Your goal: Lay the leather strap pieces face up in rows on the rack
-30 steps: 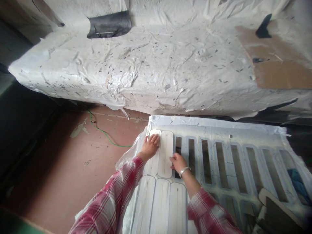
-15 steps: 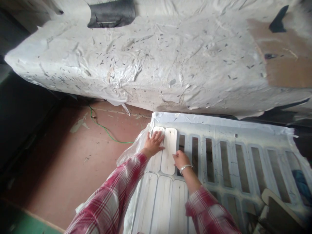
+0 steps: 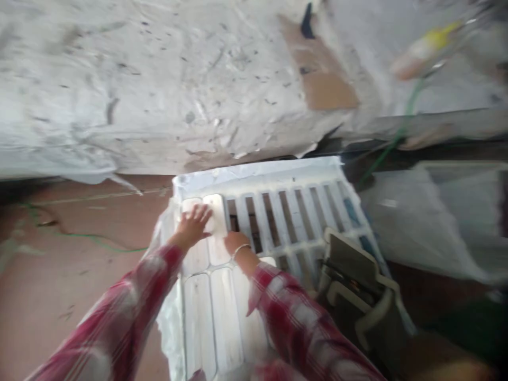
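Note:
My left hand lies with fingers spread across two long, pale, round-ended panels. Under it is the left panel; its fingertips reach onto the right panel. Curled closed at that right panel's edge is my right hand; what its fingers hold, if anything, is hidden. The panels sit side by side at the back left of a white slotted frame. Nearer to me, several similar panels fill another row, partly covered by my right sleeve. Motion blurs the view.
Open slots run rightward along the frame. Folded dark pieces with pale edges rest on its right side. Behind stands a paper-covered bench with a cardboard piece and a blurred yellow-tipped object. A green cord crosses the floor.
The view has swung to the right, so the frame appears farther left and the dark pieces show more fully. Both hands remain at the same two panels.

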Action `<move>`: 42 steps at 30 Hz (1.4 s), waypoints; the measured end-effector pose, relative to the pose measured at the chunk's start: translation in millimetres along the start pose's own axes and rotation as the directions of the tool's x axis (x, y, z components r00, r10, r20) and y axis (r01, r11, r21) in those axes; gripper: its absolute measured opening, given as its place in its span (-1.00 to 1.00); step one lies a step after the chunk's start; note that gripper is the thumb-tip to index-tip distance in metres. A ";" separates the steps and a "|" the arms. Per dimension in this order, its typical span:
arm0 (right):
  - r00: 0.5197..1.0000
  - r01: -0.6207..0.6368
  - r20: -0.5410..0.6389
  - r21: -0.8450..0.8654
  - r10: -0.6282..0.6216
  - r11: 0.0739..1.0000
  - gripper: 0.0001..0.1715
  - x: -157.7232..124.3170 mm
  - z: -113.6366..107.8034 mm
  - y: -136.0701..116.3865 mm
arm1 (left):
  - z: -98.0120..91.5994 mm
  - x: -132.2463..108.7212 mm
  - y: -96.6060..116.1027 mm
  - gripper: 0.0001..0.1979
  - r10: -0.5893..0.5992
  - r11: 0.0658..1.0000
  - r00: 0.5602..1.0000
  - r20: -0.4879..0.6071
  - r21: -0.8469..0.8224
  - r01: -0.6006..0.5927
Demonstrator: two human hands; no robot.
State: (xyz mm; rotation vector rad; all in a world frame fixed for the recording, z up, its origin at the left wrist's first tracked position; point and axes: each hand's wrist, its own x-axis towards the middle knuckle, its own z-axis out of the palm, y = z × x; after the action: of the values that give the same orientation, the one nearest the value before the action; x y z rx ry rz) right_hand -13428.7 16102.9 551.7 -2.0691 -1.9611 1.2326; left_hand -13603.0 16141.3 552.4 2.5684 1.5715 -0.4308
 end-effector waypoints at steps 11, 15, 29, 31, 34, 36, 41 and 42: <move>0.833 -0.088 -0.553 -0.128 0.002 0.988 -0.66 -198.8 -74.2 257.6 | 19.1 6.0 7.2 -0.22 0.033 0.998 0.999 -0.025 0.052 -0.031; 0.914 -0.286 -0.327 -0.094 0.242 0.954 -0.75 -207.4 -106.8 342.3 | 2.1 6.8 19.2 -0.24 -0.051 0.999 0.995 0.081 0.017 0.050; 0.956 0.212 -0.256 0.276 -0.141 0.937 -0.69 -143.7 -179.4 259.0 | -34.0 -47.9 276.0 -0.48 0.029 -0.024 0.990 0.136 -0.990 0.137; 0.946 0.164 -0.313 0.242 -0.083 0.956 -0.66 -134.4 -185.0 246.3 | -30.6 -39.5 306.4 -0.38 0.038 -0.187 0.986 0.165 -0.968 0.169; 0.901 0.147 -0.433 0.281 -0.011 0.948 -0.61 -116.9 -191.3 238.1 | -13.6 -24.6 325.6 -0.42 -0.042 -0.164 0.967 0.252 -0.956 0.242; 0.886 0.128 -0.462 0.349 0.051 0.928 -0.57 -102.4 -192.8 240.2 | -1.2 -19.1 324.3 -0.63 -0.043 -0.040 0.955 0.294 -0.955 0.292; 0.917 0.121 -0.346 0.715 0.198 0.689 -0.49 -74.6 -189.0 247.7 | -7.3 -14.1 291.0 -0.57 -0.205 -0.208 0.929 0.308 -0.941 0.266; 0.922 0.134 -0.326 0.778 0.211 0.614 -0.47 -73.0 -189.3 244.7 | -15.7 -11.7 282.1 -0.46 -0.228 -0.351 0.924 0.307 -0.911 0.216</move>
State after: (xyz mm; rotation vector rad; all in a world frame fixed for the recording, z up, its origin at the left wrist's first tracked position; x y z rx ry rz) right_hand -13113.8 16081.4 589.8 -1.6716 -0.9044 1.2367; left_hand -13355.6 16004.3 553.4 0.7665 1.2867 0.7322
